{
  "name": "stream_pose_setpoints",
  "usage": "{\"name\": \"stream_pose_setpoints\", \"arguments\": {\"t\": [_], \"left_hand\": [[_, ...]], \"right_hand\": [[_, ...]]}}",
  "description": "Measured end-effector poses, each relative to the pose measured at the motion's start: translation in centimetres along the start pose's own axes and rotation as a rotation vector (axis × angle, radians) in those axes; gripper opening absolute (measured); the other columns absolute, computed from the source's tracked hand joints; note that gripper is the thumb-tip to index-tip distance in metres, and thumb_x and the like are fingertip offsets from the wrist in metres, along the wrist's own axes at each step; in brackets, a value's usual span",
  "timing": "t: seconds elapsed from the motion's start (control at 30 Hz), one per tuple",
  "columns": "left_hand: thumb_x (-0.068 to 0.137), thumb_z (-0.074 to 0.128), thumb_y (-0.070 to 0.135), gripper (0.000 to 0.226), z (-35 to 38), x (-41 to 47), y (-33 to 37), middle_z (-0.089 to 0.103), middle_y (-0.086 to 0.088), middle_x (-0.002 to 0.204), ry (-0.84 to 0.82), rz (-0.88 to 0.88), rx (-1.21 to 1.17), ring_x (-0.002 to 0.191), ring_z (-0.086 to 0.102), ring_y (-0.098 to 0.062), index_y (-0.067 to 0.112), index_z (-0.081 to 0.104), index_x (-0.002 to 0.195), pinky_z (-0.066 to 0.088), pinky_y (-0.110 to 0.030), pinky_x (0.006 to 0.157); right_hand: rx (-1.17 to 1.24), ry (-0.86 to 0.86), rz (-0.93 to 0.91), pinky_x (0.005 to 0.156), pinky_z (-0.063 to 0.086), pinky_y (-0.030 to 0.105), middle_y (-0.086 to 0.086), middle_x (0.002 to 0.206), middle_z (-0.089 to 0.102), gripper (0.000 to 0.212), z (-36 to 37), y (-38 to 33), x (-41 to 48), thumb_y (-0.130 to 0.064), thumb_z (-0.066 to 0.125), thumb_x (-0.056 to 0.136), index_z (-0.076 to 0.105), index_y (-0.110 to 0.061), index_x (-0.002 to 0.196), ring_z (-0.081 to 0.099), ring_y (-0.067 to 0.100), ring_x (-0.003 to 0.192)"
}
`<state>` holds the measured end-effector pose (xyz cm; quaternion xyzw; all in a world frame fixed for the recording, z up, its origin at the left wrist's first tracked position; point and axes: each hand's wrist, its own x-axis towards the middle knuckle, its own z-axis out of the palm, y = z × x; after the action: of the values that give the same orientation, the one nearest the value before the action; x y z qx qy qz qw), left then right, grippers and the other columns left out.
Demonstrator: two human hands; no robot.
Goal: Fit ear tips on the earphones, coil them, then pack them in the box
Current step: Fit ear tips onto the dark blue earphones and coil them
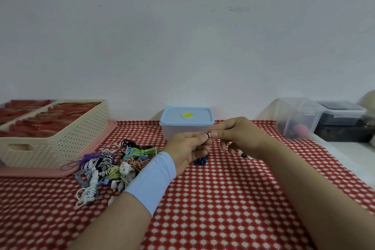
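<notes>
Head view. Your left hand (188,148) pinches the bud (207,135); your right hand (237,136) pinches the tip (211,134) against it, in front of the box (186,119), whose lid is on. Too small to tell how far the tip is seated. The blue cord (199,161) hangs under the left hand to the cloth.

Risks: a tip pushed on crooked could pop off into the loose tips (244,155) or the pile (113,164). A tug on the cord could twist the bud.
</notes>
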<state>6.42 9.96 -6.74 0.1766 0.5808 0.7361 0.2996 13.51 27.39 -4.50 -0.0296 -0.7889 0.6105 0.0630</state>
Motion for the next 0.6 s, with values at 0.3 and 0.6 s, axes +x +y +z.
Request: {"name": "stream_pose_setpoints", "arguments": {"t": [0.3,0.6], "left_hand": [[0.094,0.062,0.007,0.013,0.4,0.2,-0.2,0.072,-0.007,0.079,0.086,0.047,0.039,0.062,0.066,-0.012,0.000,0.070,0.100,0.054,-0.020,0.055],[0.094,0.063,0.012,0.018,0.1,0.2,0.1,0.072,-0.008,0.079,0.081,-0.011,0.015,0.062,0.068,-0.016,-0.001,0.068,0.106,0.055,-0.022,0.054]], "right_hand": [[-0.112,0.148,-0.110,0.042,0.050,0.028,0.012,0.075,0.075,0.005,0.7,0.0,0.2,-0.009,0.077,0.088,0.079,-0.005,0.092,0.056,0.016,0.047],[-0.288,0.158,-0.143,0.053,0.059,0.033,0.000,0.072,0.076,0.004,1.0,-0.6,0.1,-0.009,0.078,0.088,0.081,-0.012,0.089,0.066,0.016,0.056]]}}
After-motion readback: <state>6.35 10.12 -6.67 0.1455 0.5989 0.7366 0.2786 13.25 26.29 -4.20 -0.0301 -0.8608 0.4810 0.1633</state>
